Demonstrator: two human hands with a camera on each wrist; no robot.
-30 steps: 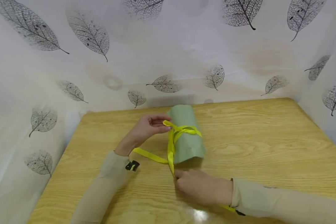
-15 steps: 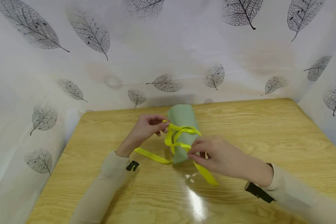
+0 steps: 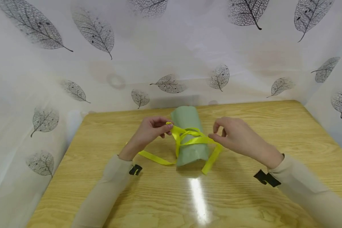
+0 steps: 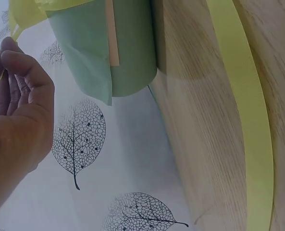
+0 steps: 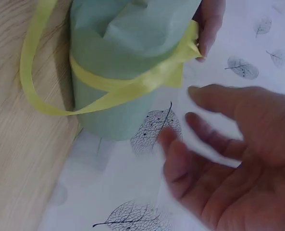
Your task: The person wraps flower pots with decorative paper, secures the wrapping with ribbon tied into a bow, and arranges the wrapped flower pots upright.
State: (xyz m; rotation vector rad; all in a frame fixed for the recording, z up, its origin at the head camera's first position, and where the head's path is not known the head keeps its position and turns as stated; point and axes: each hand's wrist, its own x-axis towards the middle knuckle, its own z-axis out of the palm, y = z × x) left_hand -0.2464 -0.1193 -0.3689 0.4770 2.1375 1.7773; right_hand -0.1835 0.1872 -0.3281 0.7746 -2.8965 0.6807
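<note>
A roll wrapped in pale green paper lies on the table, with yellow ribbon around its middle. My left hand, at the roll's left, pinches a folded loop of that ribbon between thumb and fingers. In the left wrist view a strip of tan tape shows along the paper's seam. To the right of the roll is my right hand, its thumb and fingertips beside the ribbon. The right wrist view shows those fingers apart, with nothing between them. One ribbon end hangs down at the roll's right side.
Another length of ribbon trails left across the wooden table and passes behind my left wrist. A white curtain printed with dark leaves stands behind the table and at both sides.
My right hand has come up from the table front, drawing the ribbon across the roll to the right; its fingers are now apart. My left hand stays at the loop.
</note>
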